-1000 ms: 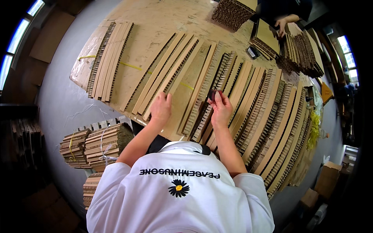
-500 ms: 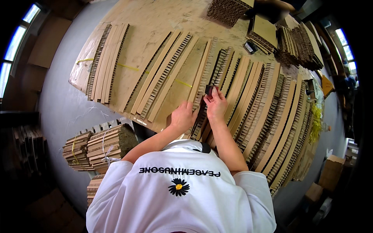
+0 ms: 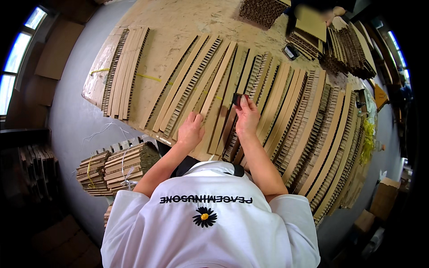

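**Right hand (image 3: 247,120) pinches a small black-and-red block (image 3: 237,99) above a wide tan bench (image 3: 172,24)**

The right hand's fingers are closed narrowly on the small block, over pale-topped honeycomb cardboard strips. The left hand (image 3: 191,132) has its fingers curled close together at the near end of a slim tan cardboard strip (image 3: 219,78); whether they grip it, I cannot tell. That strip slants across the bench, left of the block.

Right of the right hand runs a long row of brown honeycomb strips (image 3: 308,134). At the far left lies a tight group of tan strips (image 3: 126,73), with a thin yellow strap (image 3: 149,77) just beside it. A co-worker's hand (image 3: 338,12) shows at upper right.
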The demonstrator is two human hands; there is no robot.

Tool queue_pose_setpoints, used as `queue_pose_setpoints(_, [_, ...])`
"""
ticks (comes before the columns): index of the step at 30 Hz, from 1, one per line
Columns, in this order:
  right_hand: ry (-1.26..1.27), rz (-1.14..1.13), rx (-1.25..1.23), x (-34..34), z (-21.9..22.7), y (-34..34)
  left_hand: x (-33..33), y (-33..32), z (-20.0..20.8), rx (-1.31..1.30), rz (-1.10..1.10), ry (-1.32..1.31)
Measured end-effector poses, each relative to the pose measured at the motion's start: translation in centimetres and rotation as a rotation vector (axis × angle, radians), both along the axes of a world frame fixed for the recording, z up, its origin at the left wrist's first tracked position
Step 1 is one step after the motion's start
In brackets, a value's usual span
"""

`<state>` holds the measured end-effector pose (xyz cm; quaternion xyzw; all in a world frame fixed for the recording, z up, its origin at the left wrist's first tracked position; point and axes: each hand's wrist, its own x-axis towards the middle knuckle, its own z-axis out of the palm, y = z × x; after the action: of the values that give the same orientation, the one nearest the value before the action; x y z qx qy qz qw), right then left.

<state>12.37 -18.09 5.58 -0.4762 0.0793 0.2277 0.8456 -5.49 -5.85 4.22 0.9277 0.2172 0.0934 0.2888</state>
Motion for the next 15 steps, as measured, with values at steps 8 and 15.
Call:
queue_pose_setpoints(8, [-0.271,0.187,-0.199,0.3,-1.1,1.7,0.5,0.0,-1.2,0.065,-0.008,0.047])
queue_pose_setpoints(15, [-0.208,0.312,-0.264,0.8,-2.0,2.5,0.7,0.3,-0.5,0.379,0.006,-0.079])
